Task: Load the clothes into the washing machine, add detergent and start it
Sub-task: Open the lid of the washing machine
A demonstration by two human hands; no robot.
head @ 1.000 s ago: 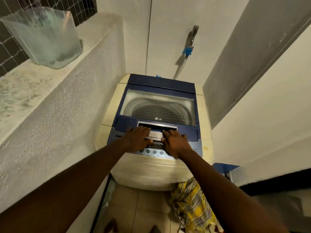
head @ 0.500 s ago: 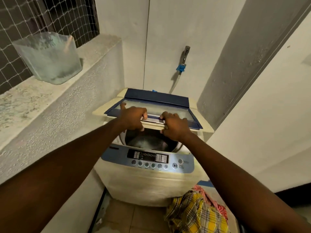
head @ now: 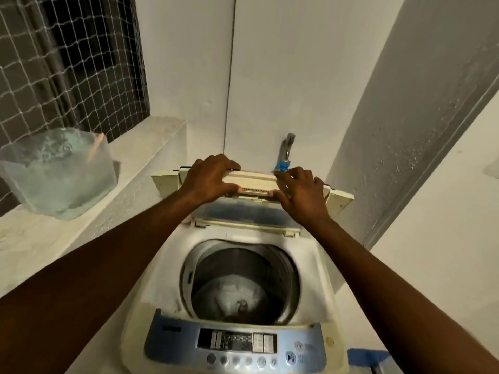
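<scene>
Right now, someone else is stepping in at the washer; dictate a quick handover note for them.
Left hand and right hand: both grip the front edge of the folding lid, raised and folded back.
Washing machine drum: open, no clothes inside.
Translucent tub: on the ledge to the left.
Control panel: along the near edge.
Done: lid opened.
Left: load clothes, add detergent, close lid, start.

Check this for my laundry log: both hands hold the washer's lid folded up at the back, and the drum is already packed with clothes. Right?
Not quite. The head view shows the left hand and right hand holding the lid folded up at the back, but the drum has no clothes in it; only its bare metal wall and base show.
</scene>
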